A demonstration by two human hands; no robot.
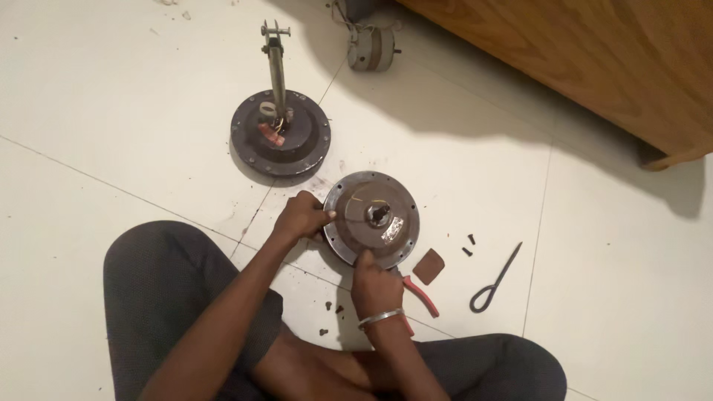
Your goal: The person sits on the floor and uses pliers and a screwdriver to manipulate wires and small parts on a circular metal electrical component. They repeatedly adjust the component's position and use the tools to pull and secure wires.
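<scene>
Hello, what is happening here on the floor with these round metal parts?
A person sits on the tiled floor and holds a round metal motor cover. The left hand grips its left rim, and the right hand holds red-handled pliers at its lower edge. A second motor housing with an upright rod stands behind. Loose screws and a black metal tool lie to the right.

Round motor housing and pliers on the tiled floor

The grey metal motor housing (371, 217) lies flat on the white floor, a round disc with small holes around its rim, a dark hub at its centre and a shiny patch beside the hub. Red-handled pliers (420, 294) lie just beside its near edge, their handles pointing away from it, their head hidden.
</scene>
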